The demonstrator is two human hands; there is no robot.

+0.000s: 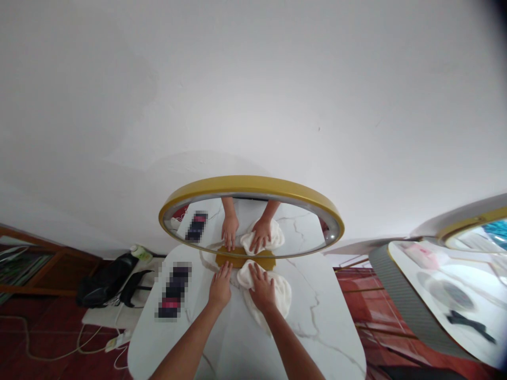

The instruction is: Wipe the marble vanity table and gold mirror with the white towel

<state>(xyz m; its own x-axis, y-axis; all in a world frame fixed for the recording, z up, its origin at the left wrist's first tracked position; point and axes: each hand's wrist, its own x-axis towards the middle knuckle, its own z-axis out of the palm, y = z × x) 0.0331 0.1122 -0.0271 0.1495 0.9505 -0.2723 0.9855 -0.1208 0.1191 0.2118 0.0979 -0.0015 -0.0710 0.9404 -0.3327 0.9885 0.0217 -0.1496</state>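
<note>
Both forearms reach across a white, marble-veined table (pixel 317 330) towards a round mirror with a gold frame (pixel 253 184), set close to the wall (pixel 253 95). The white cloth (pixel 283 298) lies bunched on the tabletop, just in front of the mirror's gold base (pixel 270 263) and a little to the right of centre. The person's right hand (pixel 262 289) rests on it, palm down, fingers spread and extended over the folds rather than closed around them. The left hand (pixel 220 289) is open too, laid flat and holding nothing I can see, its fingertips at the left part of the base; whether they actually touch it, I can't tell. The mirror gives me all of this again: 2 hands, the cloth, the veined top.

On the table's left side there's a dark item with a pink band (pixel 174 291), too blurred to make out. Down beside that edge I see a black bag (pixel 106 279), a green-and-white bottle (pixel 141 254) and a white power strip (pixel 118 341) with cables, above a red floor (pixel 43 343). Over to the right, a 2nd table (pixel 439 285) carries something pink (pixel 425 256) and a black strap-like thing (pixel 472 326).
</note>
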